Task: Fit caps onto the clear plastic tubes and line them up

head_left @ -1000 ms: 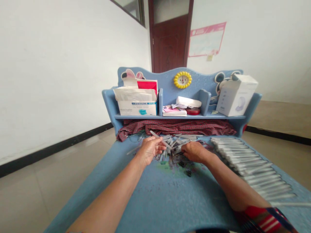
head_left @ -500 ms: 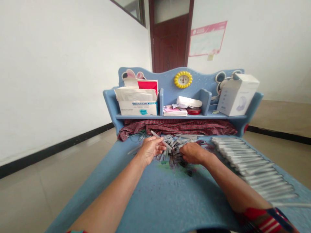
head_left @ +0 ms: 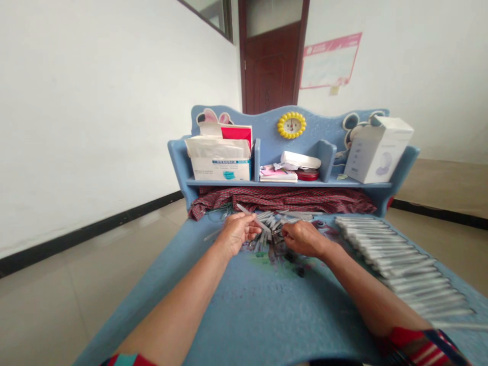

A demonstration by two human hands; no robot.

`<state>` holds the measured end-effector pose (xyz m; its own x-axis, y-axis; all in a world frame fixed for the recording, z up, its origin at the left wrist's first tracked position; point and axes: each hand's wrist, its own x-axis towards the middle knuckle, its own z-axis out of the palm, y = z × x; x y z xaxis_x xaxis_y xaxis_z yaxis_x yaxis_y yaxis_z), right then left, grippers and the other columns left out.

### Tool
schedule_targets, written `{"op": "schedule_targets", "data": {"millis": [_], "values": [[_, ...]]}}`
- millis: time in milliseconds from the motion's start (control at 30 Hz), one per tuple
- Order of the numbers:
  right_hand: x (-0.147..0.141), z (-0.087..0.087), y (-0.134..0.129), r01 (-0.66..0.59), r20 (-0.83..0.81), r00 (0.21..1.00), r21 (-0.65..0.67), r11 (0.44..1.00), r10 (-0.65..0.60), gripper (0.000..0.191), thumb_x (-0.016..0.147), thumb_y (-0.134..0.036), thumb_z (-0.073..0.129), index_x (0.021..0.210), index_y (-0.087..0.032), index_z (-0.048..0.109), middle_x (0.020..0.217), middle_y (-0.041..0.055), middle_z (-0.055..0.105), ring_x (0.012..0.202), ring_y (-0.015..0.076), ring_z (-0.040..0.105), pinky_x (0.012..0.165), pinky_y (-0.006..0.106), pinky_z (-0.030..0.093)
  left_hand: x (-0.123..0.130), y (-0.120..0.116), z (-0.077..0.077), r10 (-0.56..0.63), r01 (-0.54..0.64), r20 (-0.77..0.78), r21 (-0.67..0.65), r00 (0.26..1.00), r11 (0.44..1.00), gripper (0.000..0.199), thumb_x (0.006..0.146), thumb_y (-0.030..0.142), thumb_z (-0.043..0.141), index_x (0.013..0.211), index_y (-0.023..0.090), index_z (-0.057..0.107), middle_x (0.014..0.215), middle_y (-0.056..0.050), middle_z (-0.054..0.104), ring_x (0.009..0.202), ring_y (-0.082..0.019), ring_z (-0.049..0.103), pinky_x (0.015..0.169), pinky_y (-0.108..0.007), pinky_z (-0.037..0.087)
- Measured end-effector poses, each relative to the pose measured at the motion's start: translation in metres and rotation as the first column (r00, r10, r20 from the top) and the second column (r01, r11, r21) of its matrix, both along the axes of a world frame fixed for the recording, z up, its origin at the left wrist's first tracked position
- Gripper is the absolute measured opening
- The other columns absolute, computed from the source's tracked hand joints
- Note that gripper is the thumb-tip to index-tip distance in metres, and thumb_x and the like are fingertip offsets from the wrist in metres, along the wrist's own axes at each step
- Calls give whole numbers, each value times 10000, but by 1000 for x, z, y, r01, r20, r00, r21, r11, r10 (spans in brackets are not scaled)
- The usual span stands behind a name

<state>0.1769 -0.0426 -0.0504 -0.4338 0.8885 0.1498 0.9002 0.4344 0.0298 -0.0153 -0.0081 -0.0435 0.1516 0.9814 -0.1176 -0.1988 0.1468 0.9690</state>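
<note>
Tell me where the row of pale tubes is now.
In the head view, the row of pale tubes lies along the right side of the blue table, right of the right hand.

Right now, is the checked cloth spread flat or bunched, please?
Bunched: the checked cloth lies in creased folds beneath the shelf.

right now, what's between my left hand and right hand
In the head view, a jumble of loose pen-like sticks lies on the blue table between your left hand and right hand; the left hand's held stick slants into that gap.
</note>
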Motion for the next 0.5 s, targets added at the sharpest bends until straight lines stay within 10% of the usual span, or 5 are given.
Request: {"op": "schedule_targets", "data": {"millis": [500], "values": [[-2, -1, -2, 45, 13, 999, 71, 996, -46, 271, 817, -225, 330, 880, -172, 588, 772, 87, 659, 711, 194, 604, 577, 256, 313, 6, 1, -8, 64, -64, 10, 6, 998, 998, 128, 708, 178, 622, 713, 121, 507, 580, -60, 630, 502, -149, 629, 388, -174, 438]]}}
